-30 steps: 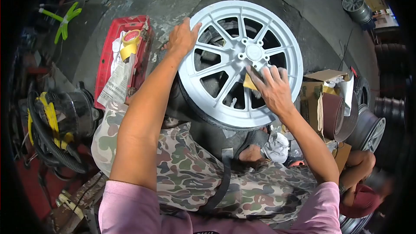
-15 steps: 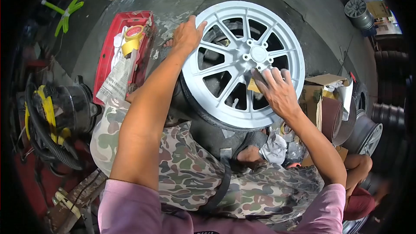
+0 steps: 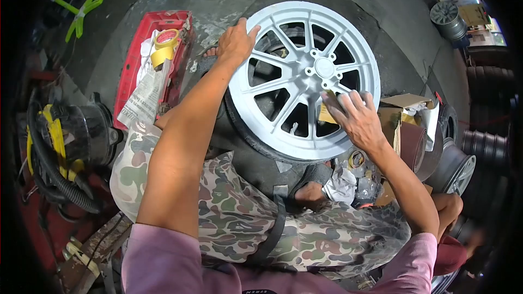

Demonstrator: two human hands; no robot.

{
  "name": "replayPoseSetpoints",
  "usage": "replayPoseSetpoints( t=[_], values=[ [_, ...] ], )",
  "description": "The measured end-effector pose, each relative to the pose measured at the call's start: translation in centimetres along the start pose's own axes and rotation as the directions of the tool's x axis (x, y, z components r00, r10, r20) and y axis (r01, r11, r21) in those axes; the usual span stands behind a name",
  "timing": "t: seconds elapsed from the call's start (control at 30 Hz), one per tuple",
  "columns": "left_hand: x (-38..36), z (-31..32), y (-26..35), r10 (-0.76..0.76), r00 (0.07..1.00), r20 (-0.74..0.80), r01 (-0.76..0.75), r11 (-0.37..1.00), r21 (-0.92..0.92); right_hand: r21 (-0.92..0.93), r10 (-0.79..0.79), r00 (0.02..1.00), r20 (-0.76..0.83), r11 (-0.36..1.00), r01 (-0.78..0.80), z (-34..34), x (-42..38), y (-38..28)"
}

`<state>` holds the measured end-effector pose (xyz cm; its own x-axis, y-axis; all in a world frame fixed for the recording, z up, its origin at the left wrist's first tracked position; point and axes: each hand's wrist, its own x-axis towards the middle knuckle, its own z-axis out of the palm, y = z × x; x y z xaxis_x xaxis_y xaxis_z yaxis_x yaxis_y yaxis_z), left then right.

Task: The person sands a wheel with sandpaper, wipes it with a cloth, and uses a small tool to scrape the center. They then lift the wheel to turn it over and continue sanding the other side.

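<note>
A pale grey multi-spoke wheel rim (image 3: 325, 67) lies face up over a dark tyre (image 3: 239, 130). My left hand (image 3: 236, 42) rests on the rim's upper left edge, gripping that edge. Over the lower right spokes is my right hand (image 3: 357, 115), its fingers bent around a small yellow sanding sheet (image 3: 326, 113) that touches the rim. The sheet is partly hidden under the fingers.
At left sits a red toolbox (image 3: 129, 71) with yellow tape (image 3: 162, 56) and newspaper (image 3: 143, 98), above a black vacuum (image 3: 90, 130). On the right are a cardboard box (image 3: 389, 125), another rim (image 3: 460, 171) and a person's bare knee (image 3: 449, 207).
My right hand has moved slightly right and down on the rim, with the yellow sheet. My left hand keeps its place. The view has shifted a little.
</note>
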<state>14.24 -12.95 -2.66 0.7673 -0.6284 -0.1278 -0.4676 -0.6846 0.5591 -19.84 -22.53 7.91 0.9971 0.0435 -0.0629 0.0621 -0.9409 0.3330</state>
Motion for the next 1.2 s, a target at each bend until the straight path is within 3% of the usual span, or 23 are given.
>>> replayPoseSetpoints(
  t=[0.13,0.33,0.43,0.47,0.5,0.67,0.83,0.93,0.97,1.03,1.07,1.1,1.13,1.2],
  values=[
    [0.1,-0.1,-0.2,0.044,0.999,-0.018,-0.044,0.999,-0.011,-0.06,0.042,0.997,0.066,0.997,-0.038,0.7,3.3,-0.6],
    [-0.9,-1.1,0.8,-0.001,1.0,-0.011,0.001,1.0,0.006,-0.005,0.056,0.998,-0.006,0.998,-0.056,-0.2,0.8,-0.9],
    [-0.2,-0.1,0.1,0.047,0.998,-0.039,-0.048,0.999,-0.02,0.019,0.053,0.999,0.003,0.998,-0.053,-0.3,0.3,-0.7],
    [0.3,-0.3,-0.2,0.021,0.998,0.061,-0.019,1.0,-0.024,-0.005,0.039,0.999,-0.014,0.999,-0.039,-0.1,1.2,-0.7],
    [0.3,-0.4,-0.1,0.024,0.998,0.056,-0.023,1.0,-0.02,-0.029,0.021,0.999,-0.033,0.999,-0.022,0.1,2.2,-0.7],
    [0.2,0.1,-0.4,0.033,0.999,-0.024,-0.034,0.999,-0.013,0.018,0.169,0.985,-0.017,0.986,-0.169,0.1,4.1,-2.1],
    [0.4,-0.2,-0.5,0.017,0.998,0.062,-0.018,1.0,0.012,0.042,0.177,0.98,0.087,0.983,-0.181,-2.8,-0.3,-2.6],
    [0.9,-0.2,-0.7,0.016,0.998,0.068,-0.02,0.998,0.056,0.14,0.329,0.943,0.04,0.933,-0.331,-2.8,-4.9,-1.0],
    [1.3,-0.1,-0.9,0.001,0.996,0.086,-0.009,0.996,0.091,0.15,0.385,0.917,0.103,0.906,-0.397,-4.0,-6.1,-0.4],
    [1.3,-0.3,-0.5,0.06,0.995,0.076,-0.069,0.988,0.135,0.107,0.427,0.904,0.027,0.898,-0.427,-4.2,-9.4,0.8],
    [-0.1,-1.4,0.3,0.271,0.962,-0.048,-0.249,0.931,0.269,0.128,0.458,0.887,0.059,0.878,-0.462,-4.1,-11.1,1.4],
    [-1.5,-2.3,1.0,0.481,0.866,-0.136,-0.391,0.822,0.415,0.151,0.488,0.868,0.092,0.855,-0.496,-4.1,-12.5,1.8],
    [-2.5,-2.6,2.0,0.657,0.734,-0.175,-0.555,0.728,0.404,0.182,0.545,0.814,0.201,0.796,-0.577,-4.4,-13.4,2.1],
    [-5.3,-1.9,3.3,0.867,0.498,-0.029,-0.819,0.481,0.314,0.28,0.553,0.828,0.091,0.784,-0.554,-2.0,-16.6,3.2]
  ],
)
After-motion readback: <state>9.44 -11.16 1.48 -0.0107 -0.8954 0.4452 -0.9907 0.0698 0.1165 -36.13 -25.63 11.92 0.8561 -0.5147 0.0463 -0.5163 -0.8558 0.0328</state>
